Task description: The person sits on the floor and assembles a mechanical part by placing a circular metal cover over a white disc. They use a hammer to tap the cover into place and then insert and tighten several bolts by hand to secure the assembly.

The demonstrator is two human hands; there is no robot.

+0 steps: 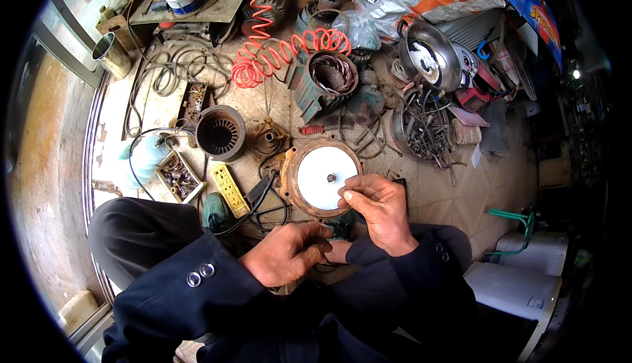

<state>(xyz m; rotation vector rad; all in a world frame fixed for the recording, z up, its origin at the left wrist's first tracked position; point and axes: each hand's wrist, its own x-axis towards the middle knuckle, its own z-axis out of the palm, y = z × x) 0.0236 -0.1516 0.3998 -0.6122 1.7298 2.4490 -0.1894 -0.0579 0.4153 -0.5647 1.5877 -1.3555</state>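
Observation:
In front of me on the floor is a rusty round metal flange (pixel 289 180) with lugs on its rim. A white disc (pixel 316 175) fills its middle, and a short dark stub (pixel 332 178) stands up at the centre. My right hand (pixel 380 210) is over the disc's right edge, thumb and forefinger pinched together; whatever is between them is too small to make out. Nearer to me, below the flange, my left hand (pixel 287 252) is held with its fingers curled in. Its palm side is hidden, so I cannot see what it may hold.
Left of the flange lie a yellow power strip (pixel 230 190), a tray of small metal parts (pixel 180 176) and a slotted motor stator (pixel 220 132). Beyond are a green motor housing (pixel 313 103) and a red coiled hose (pixel 249 70). A steel pan (pixel 447 50) sits at back right.

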